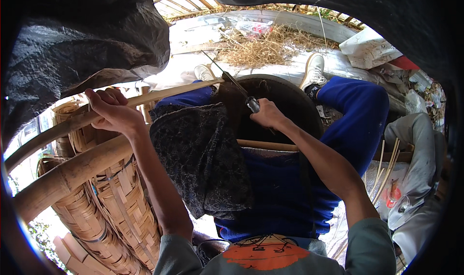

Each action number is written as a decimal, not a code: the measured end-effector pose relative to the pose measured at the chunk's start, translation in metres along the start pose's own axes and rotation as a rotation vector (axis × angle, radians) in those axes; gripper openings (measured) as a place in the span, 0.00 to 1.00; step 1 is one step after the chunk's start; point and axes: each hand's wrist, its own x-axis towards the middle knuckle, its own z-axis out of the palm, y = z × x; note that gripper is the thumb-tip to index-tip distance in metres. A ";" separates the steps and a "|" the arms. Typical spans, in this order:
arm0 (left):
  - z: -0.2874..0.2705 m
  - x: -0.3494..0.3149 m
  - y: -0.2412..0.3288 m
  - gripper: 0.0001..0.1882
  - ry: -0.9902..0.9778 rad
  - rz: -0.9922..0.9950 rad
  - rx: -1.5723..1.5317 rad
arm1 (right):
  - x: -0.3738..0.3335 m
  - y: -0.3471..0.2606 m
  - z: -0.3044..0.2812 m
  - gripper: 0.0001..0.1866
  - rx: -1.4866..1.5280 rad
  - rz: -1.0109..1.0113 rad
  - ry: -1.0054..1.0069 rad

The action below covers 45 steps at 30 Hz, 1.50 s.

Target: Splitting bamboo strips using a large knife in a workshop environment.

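Note:
My left hand (pixel 113 111) is closed around a long split bamboo strip (pixel 159 93), which slants up from the far left toward the middle. In my right hand (pixel 268 115) is the handle of a knife (pixel 236 84). Its narrow dark blade points up and left, crossing close by the strip's pale far end; whether they touch I cannot tell. Below the knife, between my legs, stands a round dark tub (pixel 295 103). A dark patterned cloth (pixel 198 159) covers my left thigh, near the strip.
A thick bamboo pole (pixel 72 171) and woven bamboo baskets (pixel 118 212) are at my left. Black plastic sheeting (pixel 87 38) hangs overhead. Bamboo shavings (pixel 261 48) lie beyond the tub. At right sits another person in grey trousers (pixel 415 154), beside thin sticks (pixel 386 171).

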 end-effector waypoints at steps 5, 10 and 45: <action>0.007 0.003 -0.011 0.26 0.123 0.023 0.072 | -0.002 0.000 0.004 0.17 -0.009 -0.058 0.006; 0.005 -0.007 -0.003 0.30 -0.089 0.279 0.082 | -0.003 -0.002 -0.001 0.18 -0.043 -0.044 0.002; 0.035 -0.002 -0.011 0.18 0.252 -0.163 0.026 | -0.012 -0.030 0.004 0.14 0.130 -0.266 -0.129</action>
